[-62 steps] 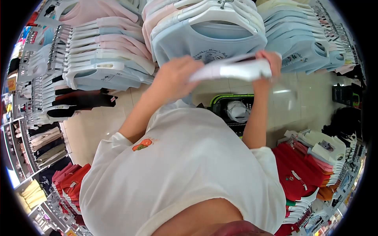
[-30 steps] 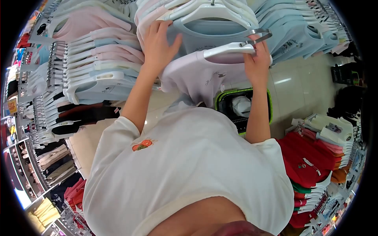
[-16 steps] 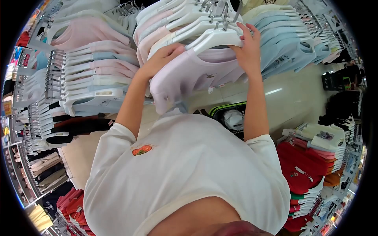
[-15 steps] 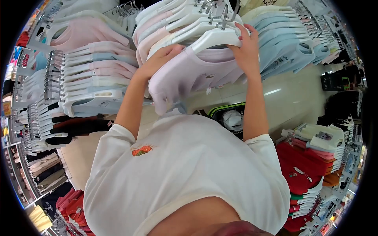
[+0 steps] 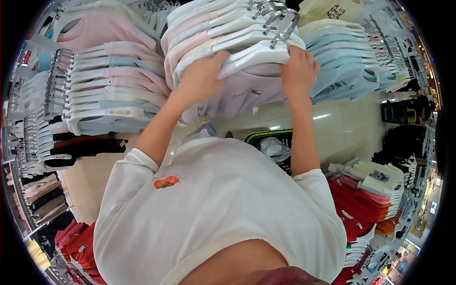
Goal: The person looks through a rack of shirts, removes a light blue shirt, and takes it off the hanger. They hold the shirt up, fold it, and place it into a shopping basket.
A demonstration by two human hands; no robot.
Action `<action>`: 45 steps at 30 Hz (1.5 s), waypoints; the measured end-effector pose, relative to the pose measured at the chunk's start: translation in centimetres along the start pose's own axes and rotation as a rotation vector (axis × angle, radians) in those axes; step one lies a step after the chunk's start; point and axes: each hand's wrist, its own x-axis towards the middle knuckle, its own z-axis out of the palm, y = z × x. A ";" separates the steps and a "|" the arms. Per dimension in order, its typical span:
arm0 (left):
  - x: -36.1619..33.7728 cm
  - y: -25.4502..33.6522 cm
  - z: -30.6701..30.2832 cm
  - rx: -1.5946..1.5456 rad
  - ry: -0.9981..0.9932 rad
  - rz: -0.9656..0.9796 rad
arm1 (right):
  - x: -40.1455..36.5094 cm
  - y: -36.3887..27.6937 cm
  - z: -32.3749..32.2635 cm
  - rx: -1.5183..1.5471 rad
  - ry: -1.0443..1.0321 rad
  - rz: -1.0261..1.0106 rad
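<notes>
A lavender shirt (image 5: 247, 92) hangs on a white hanger (image 5: 259, 55) at the front of a row of pale garments. My left hand (image 5: 203, 78) is closed around the left shoulder of the shirt and hanger. On the other shoulder, my right hand (image 5: 299, 71) is wrapped round the hanger end with its fingers bent over the top. The metal hook (image 5: 284, 29) of the hanger rises between the hands, close to other hooks. Behind it, white, pink and grey garments (image 5: 202, 28) are packed closely together.
Light blue shirts (image 5: 349, 66) hang to the right, and pink and white ones (image 5: 111, 85) to the left. A black basket with a green rim (image 5: 251, 135) stands below, holding a white bundle (image 5: 274, 147). Red clothes (image 5: 354, 202) hang at the lower right.
The lavender shirt has moved back against the row and now hangs more level. My left hand has shifted onto its shoulder, and my right fingers have folded over the hanger.
</notes>
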 end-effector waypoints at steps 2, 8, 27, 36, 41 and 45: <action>-0.1 0.8 -0.2 0.017 0.071 0.041 | 0.4 0.4 -0.7 -0.058 0.040 -0.042; -2.7 5.0 -0.7 0.000 0.048 0.132 | -3.2 2.8 -1.3 0.265 0.238 0.014; -8.5 2.6 0.0 -0.488 -0.355 -0.018 | -14.6 3.6 -4.3 0.435 0.181 0.161; -7.9 4.2 2.6 -0.398 -0.268 -0.133 | -12.1 3.4 -6.1 0.319 -0.079 0.225; -7.0 4.0 3.1 -0.332 -0.200 -0.136 | -10.6 4.8 -5.8 0.343 -0.200 0.136; -6.6 4.3 2.7 -0.329 -0.137 -0.113 | -9.3 3.8 -7.6 0.359 -0.238 0.129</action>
